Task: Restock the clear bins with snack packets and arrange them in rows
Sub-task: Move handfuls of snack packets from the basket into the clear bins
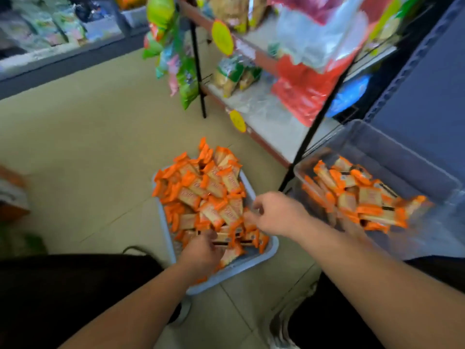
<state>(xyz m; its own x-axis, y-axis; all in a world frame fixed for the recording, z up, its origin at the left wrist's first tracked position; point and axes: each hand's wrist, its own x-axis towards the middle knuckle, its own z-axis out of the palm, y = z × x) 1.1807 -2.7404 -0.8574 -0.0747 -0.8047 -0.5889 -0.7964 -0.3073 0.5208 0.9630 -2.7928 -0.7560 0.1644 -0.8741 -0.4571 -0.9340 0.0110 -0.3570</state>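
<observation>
A grey tray (pixel 270 249) on the floor holds a heap of orange-and-tan snack packets (pixel 208 187). To its right stands a clear bin (pixel 402 149) with several of the same packets (pixel 362 197) lying loosely inside. My left hand (pixel 202 251) is down in the near end of the tray, fingers closed around packets there. My right hand (pixel 275 215) hovers over the tray's right edge, fingers curled and pinching at a packet; the blur hides whether it holds one.
A metal shelf rack (pixel 312 132) with bagged snacks and yellow price tags stands behind the tray and bin. Hanging packets (pixel 186 79) dangle at its left post. A dark blue panel (pixel 425 91) rises at the right. Beige floor tiles (pixel 88 152) stretch left.
</observation>
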